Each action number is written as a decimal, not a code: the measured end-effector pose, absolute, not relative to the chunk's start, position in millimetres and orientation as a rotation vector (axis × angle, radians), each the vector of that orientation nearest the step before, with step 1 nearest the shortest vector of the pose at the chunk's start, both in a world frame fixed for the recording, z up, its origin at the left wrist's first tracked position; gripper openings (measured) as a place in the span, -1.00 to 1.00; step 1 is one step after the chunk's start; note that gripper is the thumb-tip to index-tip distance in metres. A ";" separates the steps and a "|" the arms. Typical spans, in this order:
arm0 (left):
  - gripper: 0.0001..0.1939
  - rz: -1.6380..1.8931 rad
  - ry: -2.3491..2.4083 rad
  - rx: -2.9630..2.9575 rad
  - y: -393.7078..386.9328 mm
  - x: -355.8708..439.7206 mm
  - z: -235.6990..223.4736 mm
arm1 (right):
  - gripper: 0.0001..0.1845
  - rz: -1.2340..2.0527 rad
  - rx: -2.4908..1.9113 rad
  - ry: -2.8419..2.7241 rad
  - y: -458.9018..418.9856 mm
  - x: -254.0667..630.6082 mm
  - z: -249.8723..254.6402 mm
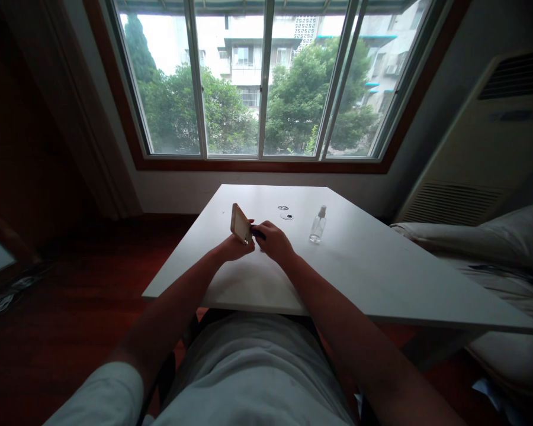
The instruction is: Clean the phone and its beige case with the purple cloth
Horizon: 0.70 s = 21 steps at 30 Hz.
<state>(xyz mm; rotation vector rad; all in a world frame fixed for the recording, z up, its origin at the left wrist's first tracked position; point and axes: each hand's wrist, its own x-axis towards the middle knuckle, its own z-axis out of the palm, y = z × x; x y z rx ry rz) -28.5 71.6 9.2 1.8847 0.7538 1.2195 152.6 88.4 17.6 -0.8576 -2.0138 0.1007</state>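
My left hand (238, 248) is closed around the lower end of a phone in a beige case (240, 223), holding it tilted above the white table (350, 266). My right hand (273, 239) grips a small dark object (257, 232). Its kind is not clear. The dark object's tip meets the phone's lower end, or comes very close to it. Right of my hands, a clear spray bottle (317, 229) with a little liquid stands upright. Two small flat round pieces, one patterned (283, 207) and one pale with a dark spot (286, 216), lie beyond my right hand.
A wide window (262, 163) lies behind the table's far edge. At right stand a large air conditioner (457, 201) and a seat with pale covers (484, 236). Cables (9, 293) lie on the red wooden floor (80, 319) at left.
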 end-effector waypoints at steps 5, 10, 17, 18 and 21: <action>-0.49 1.294 0.634 1.915 59.3 -21.4 23.7 | -0.68 0.034 -0.860 -1.838 80.0 153.8 25.8; -0.28 1.350 0.578 1.955 23.8 -17.5 44.4 | -0.74 -0.018 -0.836 -1.640 71.4 159.1 46.7; -0.16 1.386 0.657 1.997 -41.5 -15.2 44.2 | -0.74 0.080 -0.804 -1.631 18.7 160.6 57.4; -0.11 1.394 0.654 2.006 -44.9 -14.3 43.2 | -0.75 0.087 -0.790 -1.644 7.0 161.7 55.1; 0.01 1.466 0.626 2.001 -47.2 -11.4 43.1 | -0.75 0.032 -0.729 -1.689 -20.6 166.0 47.1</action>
